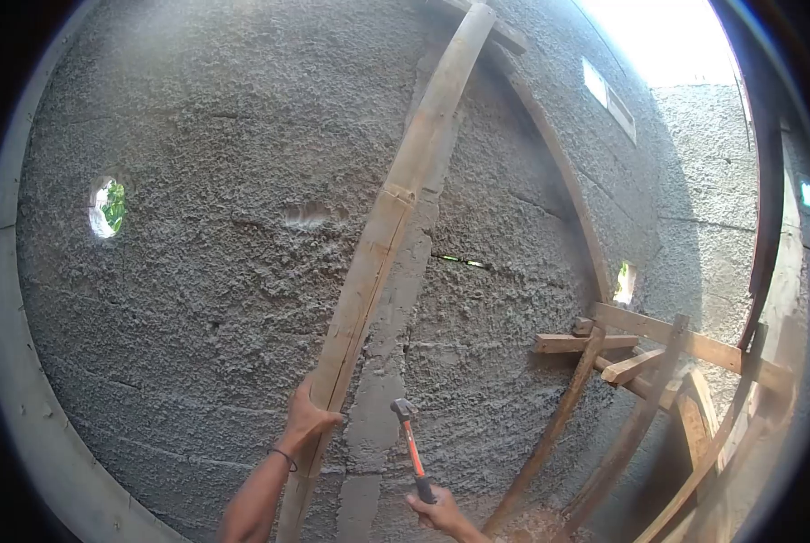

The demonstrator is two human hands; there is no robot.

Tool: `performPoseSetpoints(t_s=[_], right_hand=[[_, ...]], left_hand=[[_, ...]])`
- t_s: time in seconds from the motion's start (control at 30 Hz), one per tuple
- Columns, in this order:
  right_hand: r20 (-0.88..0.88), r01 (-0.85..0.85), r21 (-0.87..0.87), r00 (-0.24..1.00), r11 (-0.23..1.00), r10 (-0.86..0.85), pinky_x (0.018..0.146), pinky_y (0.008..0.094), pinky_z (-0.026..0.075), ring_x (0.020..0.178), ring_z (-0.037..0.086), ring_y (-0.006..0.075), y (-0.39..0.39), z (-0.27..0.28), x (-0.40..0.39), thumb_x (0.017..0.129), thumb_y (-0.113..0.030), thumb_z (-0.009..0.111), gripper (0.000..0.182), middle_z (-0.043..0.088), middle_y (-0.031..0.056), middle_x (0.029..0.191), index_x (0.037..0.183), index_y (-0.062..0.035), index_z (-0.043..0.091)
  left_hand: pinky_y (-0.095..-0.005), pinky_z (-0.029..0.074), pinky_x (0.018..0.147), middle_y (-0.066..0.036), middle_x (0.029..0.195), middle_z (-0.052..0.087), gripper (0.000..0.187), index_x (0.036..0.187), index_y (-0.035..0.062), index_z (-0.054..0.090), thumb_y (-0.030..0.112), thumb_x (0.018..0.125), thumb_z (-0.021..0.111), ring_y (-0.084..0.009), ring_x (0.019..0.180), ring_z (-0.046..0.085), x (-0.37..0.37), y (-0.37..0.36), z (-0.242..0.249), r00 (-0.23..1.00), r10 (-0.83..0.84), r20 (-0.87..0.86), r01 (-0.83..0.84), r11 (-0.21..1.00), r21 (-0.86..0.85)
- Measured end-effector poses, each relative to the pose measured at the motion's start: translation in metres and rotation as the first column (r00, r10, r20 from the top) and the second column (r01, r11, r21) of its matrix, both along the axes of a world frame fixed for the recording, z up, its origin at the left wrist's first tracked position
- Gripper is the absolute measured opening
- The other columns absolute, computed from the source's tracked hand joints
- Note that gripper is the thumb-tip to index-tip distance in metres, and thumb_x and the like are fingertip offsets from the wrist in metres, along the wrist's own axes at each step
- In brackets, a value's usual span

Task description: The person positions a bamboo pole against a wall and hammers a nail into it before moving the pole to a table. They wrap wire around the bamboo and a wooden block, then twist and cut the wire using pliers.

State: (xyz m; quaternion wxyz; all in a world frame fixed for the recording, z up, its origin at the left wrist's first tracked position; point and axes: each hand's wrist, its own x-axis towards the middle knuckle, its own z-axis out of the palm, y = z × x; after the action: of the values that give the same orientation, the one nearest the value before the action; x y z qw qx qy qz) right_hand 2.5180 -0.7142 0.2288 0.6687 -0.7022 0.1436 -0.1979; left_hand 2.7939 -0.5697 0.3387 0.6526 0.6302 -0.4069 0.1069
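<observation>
A long pale bamboo pole (375,258) leans up against the rough wall, with a crack running along part of its length. My left hand (311,418) is closed around its lower part, the thumb pointing right. In my right hand (443,512) is a claw hammer (412,450) with an orange and black handle, gripped near its end. The hammer's metal head points up, a little to the right of the pole and apart from it. Behind both is a smoother strip of grey mortar (366,457) on the wall.
The rough grey wall (196,299) has a round hole (108,207) at left and a small opening (625,283) at right. A wooden trestle frame (658,339) with slanting legs stands at the right. Another thin pole (563,163) leans along the wall.
</observation>
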Motion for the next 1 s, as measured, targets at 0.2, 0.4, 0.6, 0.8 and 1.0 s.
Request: performPoseSetpoints(t_s=[0.2,0.4,0.6,0.8,1.0], right_hand=[[-0.008,0.094,0.054,0.996,0.994,-0.094,0.041,0.0278,0.039,0.038,0.039,0.0095,0.002,-0.014,-0.024,0.092,-0.022,0.068,0.027,0.044,-0.0014,0.054,0.078,-0.0041,0.054],[0.002,0.122,0.125,0.992,0.985,-0.123,0.041,0.0270,0.042,0.040,0.045,0.0091,0.010,-0.028,-0.031,0.090,-0.029,0.070,0.033,0.047,-0.0006,0.054,0.075,-0.0035,0.055],[-0.027,0.154,-0.011,0.988,0.988,-0.154,0.042,0.0259,0.038,0.043,0.045,0.0087,0.015,-0.017,-0.043,0.092,-0.025,0.069,0.033,0.047,-0.0014,0.058,0.071,-0.0069,0.051],[-0.105,0.162,-0.104,0.979,0.981,-0.173,0.043,0.0255,0.041,0.045,0.050,0.0091,0.008,-0.015,-0.059,0.089,-0.029,0.072,0.032,0.051,-0.0002,0.059,0.074,-0.0054,0.055],[0.110,0.258,-0.390,0.966,0.884,-0.234,0.059,0.0356,0.042,0.064,0.052,0.0174,0.017,-0.011,-0.054,0.083,-0.041,0.073,0.040,0.056,0.0042,0.067,0.078,-0.0042,0.059]], left_hand=[[-0.0362,0.052,0.090,-0.014,0.108,0.068,0.083,0.125,0.0051,0.056,0.016,0.047,0.080,-0.0276,0.101,0.066,-0.003,-0.011,-0.004,1.000,0.031,0.005,-0.031,0.999,0.011],[-0.0361,0.053,0.088,-0.015,0.107,0.068,0.084,0.126,0.0039,0.055,0.015,0.047,0.080,-0.0285,0.099,0.067,-0.009,-0.012,-0.001,0.999,0.037,-0.018,-0.036,0.999,0.038],[-0.0366,0.053,0.087,-0.015,0.106,0.068,0.082,0.125,0.0040,0.055,0.012,0.048,0.081,-0.0279,0.098,0.067,-0.019,-0.025,-0.004,1.000,0.016,-0.012,-0.015,0.997,0.071],[-0.0378,0.052,0.090,-0.015,0.110,0.067,0.082,0.126,0.0055,0.055,0.013,0.049,0.081,-0.0283,0.102,0.066,-0.026,-0.041,-0.010,1.000,-0.028,0.012,0.027,0.998,0.050],[-0.0365,0.051,0.095,-0.015,0.114,0.066,0.090,0.133,0.0082,0.052,0.016,0.049,0.083,-0.0300,0.107,0.064,-0.027,-0.046,-0.015,0.999,0.035,0.014,-0.036,0.997,0.068]])
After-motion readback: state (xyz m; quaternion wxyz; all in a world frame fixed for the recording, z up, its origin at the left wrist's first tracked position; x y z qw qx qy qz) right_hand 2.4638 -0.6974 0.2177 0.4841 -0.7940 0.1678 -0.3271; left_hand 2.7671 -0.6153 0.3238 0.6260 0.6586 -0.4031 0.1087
